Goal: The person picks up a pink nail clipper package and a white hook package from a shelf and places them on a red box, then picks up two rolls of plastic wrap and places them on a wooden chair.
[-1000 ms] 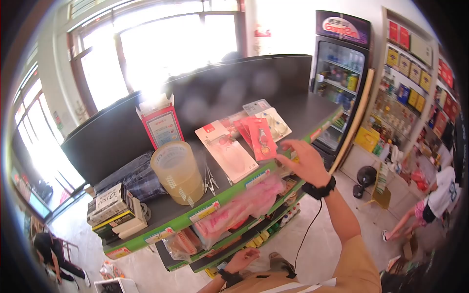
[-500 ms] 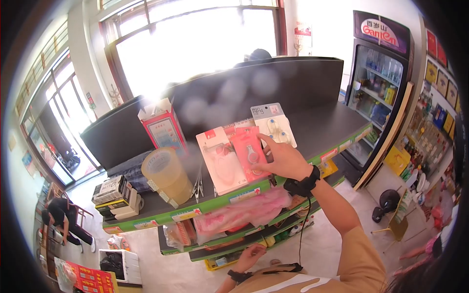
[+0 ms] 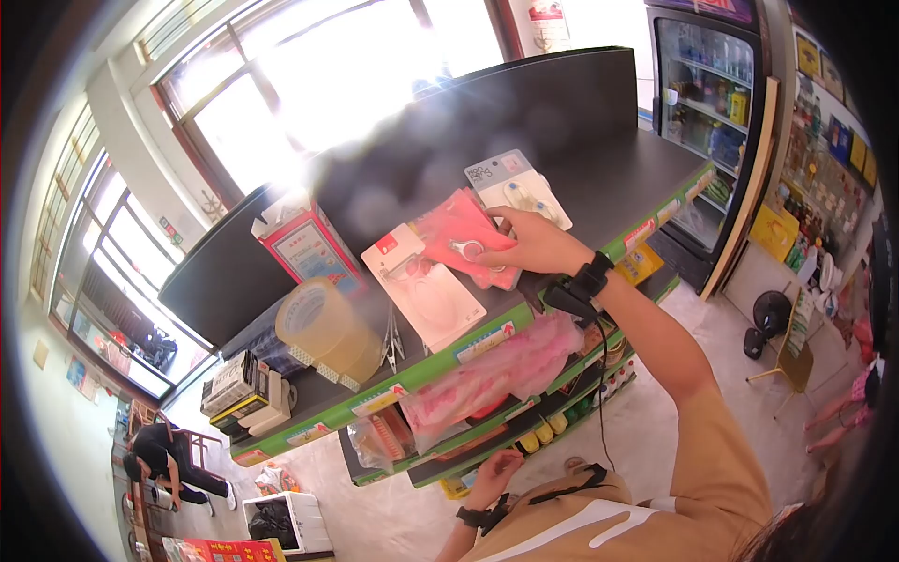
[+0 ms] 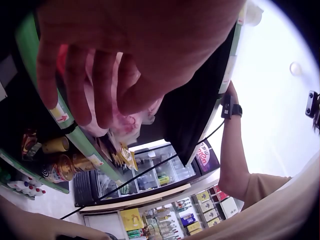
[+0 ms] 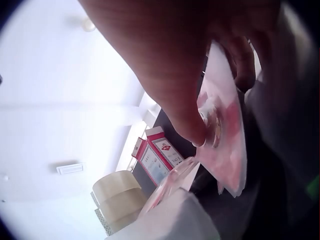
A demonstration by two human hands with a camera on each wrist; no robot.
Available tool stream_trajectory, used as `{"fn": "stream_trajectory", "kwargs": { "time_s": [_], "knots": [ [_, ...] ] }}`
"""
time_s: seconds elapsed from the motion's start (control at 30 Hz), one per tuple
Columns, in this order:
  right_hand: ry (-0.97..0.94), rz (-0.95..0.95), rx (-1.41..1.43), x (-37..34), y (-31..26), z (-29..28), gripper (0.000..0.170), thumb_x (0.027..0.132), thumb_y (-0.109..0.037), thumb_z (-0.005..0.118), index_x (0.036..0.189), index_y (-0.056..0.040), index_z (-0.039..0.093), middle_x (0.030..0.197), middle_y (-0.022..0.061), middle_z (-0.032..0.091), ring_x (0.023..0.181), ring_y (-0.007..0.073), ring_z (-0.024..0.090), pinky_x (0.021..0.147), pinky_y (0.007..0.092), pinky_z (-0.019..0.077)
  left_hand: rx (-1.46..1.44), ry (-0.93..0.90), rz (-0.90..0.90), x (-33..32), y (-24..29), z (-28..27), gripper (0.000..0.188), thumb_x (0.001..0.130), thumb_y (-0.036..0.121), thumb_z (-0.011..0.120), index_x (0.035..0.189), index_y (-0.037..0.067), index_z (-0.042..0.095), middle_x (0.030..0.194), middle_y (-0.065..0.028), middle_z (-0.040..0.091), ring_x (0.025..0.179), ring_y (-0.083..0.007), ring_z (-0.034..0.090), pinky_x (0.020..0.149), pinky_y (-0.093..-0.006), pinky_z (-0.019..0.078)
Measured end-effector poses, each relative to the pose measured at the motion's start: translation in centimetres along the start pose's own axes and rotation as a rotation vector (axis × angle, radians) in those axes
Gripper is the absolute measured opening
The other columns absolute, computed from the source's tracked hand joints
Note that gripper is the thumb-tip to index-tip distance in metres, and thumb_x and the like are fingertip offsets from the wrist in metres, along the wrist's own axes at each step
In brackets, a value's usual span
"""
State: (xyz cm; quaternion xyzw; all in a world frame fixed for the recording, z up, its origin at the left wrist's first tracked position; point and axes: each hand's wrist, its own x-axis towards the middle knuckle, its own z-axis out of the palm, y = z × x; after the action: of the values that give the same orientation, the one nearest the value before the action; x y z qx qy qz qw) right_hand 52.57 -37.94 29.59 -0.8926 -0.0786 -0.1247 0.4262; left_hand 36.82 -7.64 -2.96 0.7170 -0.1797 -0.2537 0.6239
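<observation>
My right hand (image 3: 534, 242) pinches a pink carded packet (image 3: 465, 241) with a small metal ringed item in it, above the top shelf. In the right wrist view, the thumb lies on the face of the packet (image 5: 225, 130) and the fingers are behind it. A pale pink blister card (image 3: 426, 300) lies just left of it. Behind the hand lies a white-and-grey card (image 3: 524, 192) holding small pieces with blue dots. My left hand (image 3: 496, 476) hangs low before the lower shelves, fingers loosely bent and holding nothing; its relaxed fingers also show in the left wrist view.
Left along the shelf (image 3: 599, 201) stand a red-and-white box (image 3: 309, 245), rolls of clear tape (image 3: 328, 328), metal tweezers (image 3: 392, 345) and stacked small boxes (image 3: 245, 393). Pink bagged goods (image 3: 496, 375) fill the tier below. A drinks fridge (image 3: 707, 122) stands at right; a person (image 3: 164, 459) bends at far left.
My right hand has come left from beside the pink packets to grip one, which is now tilted and shifted. The head view has swung about. The left hand still hangs low.
</observation>
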Motion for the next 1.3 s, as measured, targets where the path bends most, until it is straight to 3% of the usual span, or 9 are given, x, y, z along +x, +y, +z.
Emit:
{"fn": "stream_trajectory", "kwargs": {
  "time_s": [0.13, 0.47, 0.73, 0.97, 1.03, 1.07, 1.13, 1.2, 1.3],
  "knots": [
    [0.012, -0.013, -0.025, 0.8, 0.2, 1.2, 0.093, 0.077, -0.057, 0.074, 0.139, 0.0037, 0.04, 0.112, 0.0236, 0.065, 0.102, 0.0315, 0.065, 0.088, 0.0359, 0.0503, 0.017, 0.023, 0.029, -0.8, -0.9, -0.3, 0.018, 0.096, 0.014, 0.063, 0.109, 0.001, 0.063, 0.096, -0.0077, 0.071, 0.09, -0.0126, 0.067, 0.08, -0.0273, 0.0508],
    [0.067, -0.098, 0.014, 1.9, -0.1, 3.0, 0.093, 0.075, -0.034, 0.082, 0.145, -0.0011, 0.031, 0.119, 0.0219, 0.062, 0.107, 0.0257, 0.063, 0.093, 0.0339, 0.0492, 0.014, 0.032, 0.039, -1.5, -0.1, 0.6, 0.019, 0.095, 0.017, 0.064, 0.109, 0.004, 0.064, 0.093, -0.0054, 0.07, 0.089, -0.0119, 0.065, 0.078, -0.0274, 0.0502],
    [0.051, -0.191, 0.494, -2.9, -2.0, -0.7, 0.088, 0.077, -0.012, 0.082, 0.146, -0.0062, 0.028, 0.119, 0.013, 0.063, 0.104, 0.0152, 0.063, 0.087, 0.0321, 0.0523, 0.093, 0.089, 0.007, -1.5, 2.4, 0.3, 0.02, 0.096, 0.012, 0.063, 0.113, 0.002, 0.062, 0.098, -0.0058, 0.071, 0.094, -0.0102, 0.065, 0.08, -0.0239, 0.0505],
    [-0.423, -0.147, 0.642, -14.8, 0.0, 4.8, 0.101, 0.066, -0.007, 0.089, 0.146, -0.0086, 0.027, 0.143, 0.0125, 0.046, 0.132, 0.0231, 0.046, 0.106, 0.0411, 0.0425, -0.213, 0.109, 0.152, -3.2, 11.5, 0.1, 0.056, 0.086, 0.013, 0.075, 0.135, 0.008, 0.047, 0.103, -0.0069, 0.065, 0.089, -0.0125, 0.065, 0.077, -0.026, 0.0527],
    [-0.626, 0.247, 0.69, -18.1, 1.6, 8.8, 0.099, 0.066, -0.004, 0.088, 0.143, -0.0086, 0.026, 0.144, 0.0164, 0.041, 0.129, 0.0234, 0.049, 0.104, 0.0405, 0.0456, -0.176, 0.075, 0.116, -4.3, 12.8, 0.5, 0.074, 0.082, 0.017, 0.079, 0.142, 0.009, 0.037, 0.103, -0.0077, 0.065, 0.089, -0.0142, 0.065, 0.076, -0.0276, 0.0536],
    [-0.659, 0.237, 0.675, -19.9, 4.5, 11.7, 0.104, 0.065, -0.005, 0.088, 0.146, -0.0077, 0.023, 0.14, 0.0161, 0.045, 0.127, 0.0236, 0.05, 0.103, 0.0401, 0.0462, -0.077, 0.041, 0.071, -4.7, 12.7, 0.7, 0.085, 0.08, 0.02, 0.081, 0.147, 0.01, 0.03, 0.103, -0.0088, 0.065, 0.088, -0.0155, 0.065, 0.075, -0.0288, 0.0541],
    [-0.649, 0.14, 0.629, -22.3, 9.2, 17.1, 0.107, 0.064, -0.004, 0.086, 0.148, -0.0069, 0.02, 0.133, 0.0149, 0.05, 0.12, 0.0236, 0.054, 0.098, 0.0391, 0.049, -0.004, 0.153, 0.253, -5.1, 9.4, 2.6, 0.089, 0.079, 0.024, 0.082, 0.148, 0.009, 0.029, 0.102, -0.0092, 0.065, 0.085, -0.0171, 0.065, 0.073, -0.0307, 0.0541],
    [-0.607, 0.037, 0.649, -23.8, 10.3, 20.0, 0.102, 0.065, 0.0, 0.082, 0.147, -0.0083, 0.021, 0.132, 0.013, 0.05, 0.114, 0.0235, 0.058, 0.092, 0.0375, 0.0527, 0.039, 0.215, 0.234, -6.0, 7.7, 3.3, 0.085, 0.078, 0.028, 0.082, 0.146, 0.007, 0.034, 0.102, -0.0089, 0.065, 0.081, -0.0182, 0.065, 0.071, -0.0321, 0.0537],
    [-0.795, 0.287, 0.875, -24.4, 9.5, 20.6, 0.101, 0.065, 0.001, 0.081, 0.146, -0.0096, 0.024, 0.133, 0.0126, 0.049, 0.117, 0.0243, 0.056, 0.094, 0.0375, 0.0519, 0.128, 0.304, -0.029, -9.2, 7.7, 3.5, 0.069, 0.08, 0.03, 0.08, 0.136, 0.005, 0.047, 0.098, -0.008, 0.066, 0.078, -0.0189, 0.065, 0.07, -0.0327, 0.0524]
  ]
}}
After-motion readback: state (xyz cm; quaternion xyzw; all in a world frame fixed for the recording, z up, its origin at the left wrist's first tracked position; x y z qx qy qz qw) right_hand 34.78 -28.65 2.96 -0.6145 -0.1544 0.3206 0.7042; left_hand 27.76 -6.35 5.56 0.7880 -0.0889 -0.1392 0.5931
